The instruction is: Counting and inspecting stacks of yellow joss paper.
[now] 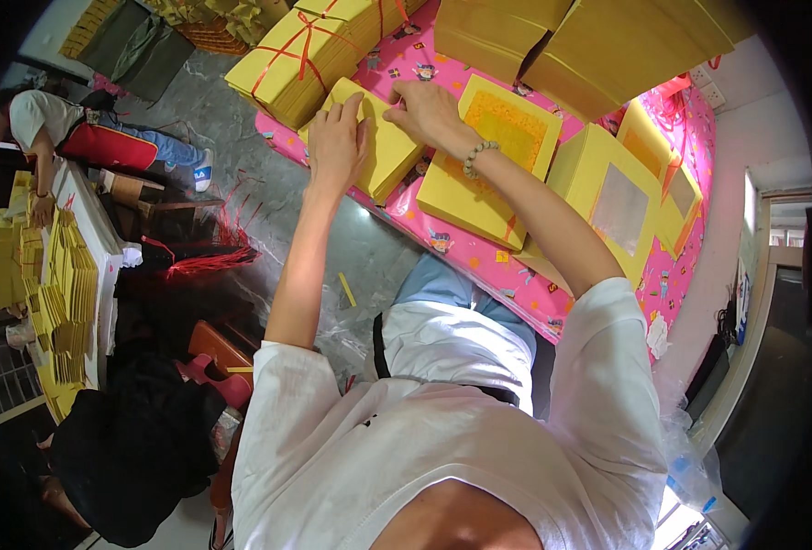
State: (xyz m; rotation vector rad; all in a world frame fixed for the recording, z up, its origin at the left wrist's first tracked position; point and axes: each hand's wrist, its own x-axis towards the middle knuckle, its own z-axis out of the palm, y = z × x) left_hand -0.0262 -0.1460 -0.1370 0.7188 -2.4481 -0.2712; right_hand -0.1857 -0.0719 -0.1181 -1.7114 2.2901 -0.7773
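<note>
A stack of yellow paper sheets (388, 163) lies on the table's near left part. My left hand (337, 142) rests on its left side, fingers stretched out along the top. At the stack's far right edge is my right hand (431, 112), with thumb and fingers apart and some fingers hidden behind the hand. A beaded bracelet (481, 158) circles my right wrist. Under my right forearm sits another yellow stack (456, 191) with an orange printed panel on top. Behind my left hand stands a yellow paper bundle (273, 73) tied with red string.
Pink patterned cloth (516, 289) covers the table. Tall yellow stacks (607, 60) stand at the back; a stack with a silvery square (618, 206) lies right. At left, another person (44, 128) bends by a white table (105, 261) holding yellow bundles. Red strings (213, 261) hang nearby.
</note>
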